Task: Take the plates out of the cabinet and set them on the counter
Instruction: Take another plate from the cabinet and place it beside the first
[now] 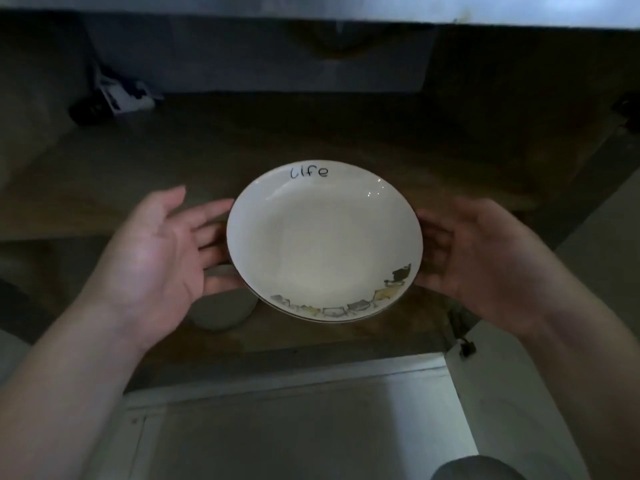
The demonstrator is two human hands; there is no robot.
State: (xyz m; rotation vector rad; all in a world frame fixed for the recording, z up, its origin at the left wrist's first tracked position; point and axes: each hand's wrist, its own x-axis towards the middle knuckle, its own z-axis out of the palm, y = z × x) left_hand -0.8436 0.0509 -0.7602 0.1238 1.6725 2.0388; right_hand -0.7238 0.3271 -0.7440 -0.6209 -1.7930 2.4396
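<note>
Cupping the white plate [324, 241] from both sides: left hand [162, 258] at the left rim, palm up, fingers reaching under the edge, thumb raised clear; right hand [474, 261] at the right rim, fingers curled under and hidden beneath it. Could not tell for sure how firmly either hand gripped, but fingers of both touched the underside. Seemed to be two plates stacked, a second rim showing just under the near edge. Bore the word "life" at the far rim and a row of small cat drawings along the near right rim. Sat low over the wooden cabinet shelf [346, 133], near its front edge. Stood just beside a pale bowl [221, 308] at the lower left, partly behind the left fingers. Hung open below, a white cabinet door [294, 427].
</note>
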